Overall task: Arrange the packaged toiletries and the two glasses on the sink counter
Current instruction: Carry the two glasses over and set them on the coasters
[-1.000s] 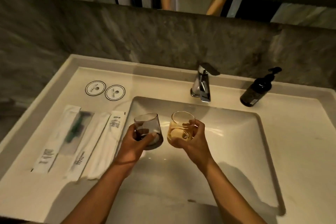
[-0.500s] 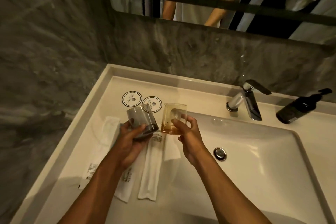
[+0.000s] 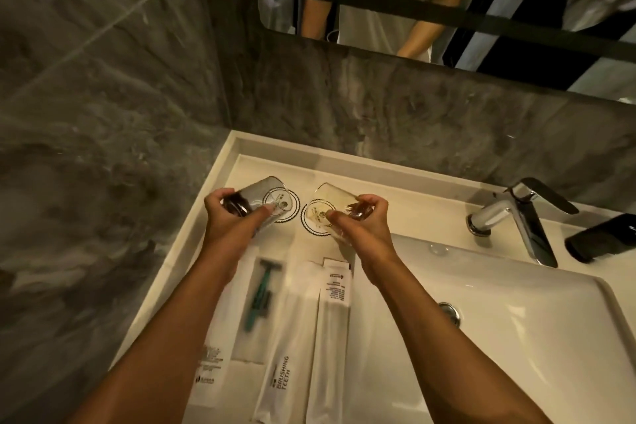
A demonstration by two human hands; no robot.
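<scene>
White worktop (image 3: 220, 189) carries the basin (image 3: 516, 337) at 4 o'clock, the chrome tap (image 3: 516, 217) and a dark bottle (image 3: 599, 241) at 2–3 o'clock, and three packaged toiletries lying side by side at 6–7 o'clock: razor pack (image 3: 241, 313), "BRUSHING TEETH" pack (image 3: 289, 337), third white pack (image 3: 332, 327). Two round printed coasters (image 3: 290, 213) (image 3: 306, 222) sit at 12 o'clock of the packs. Left hand (image 3: 227, 220), grip clenched round the grey glass (image 3: 256, 196), holds it tilted over the left coaster; right hand (image 3: 364, 220), grip clenched round the amber glass (image 3: 330, 206), holds it tilted over the right coaster; contact with coasters cannot be told.
</scene>
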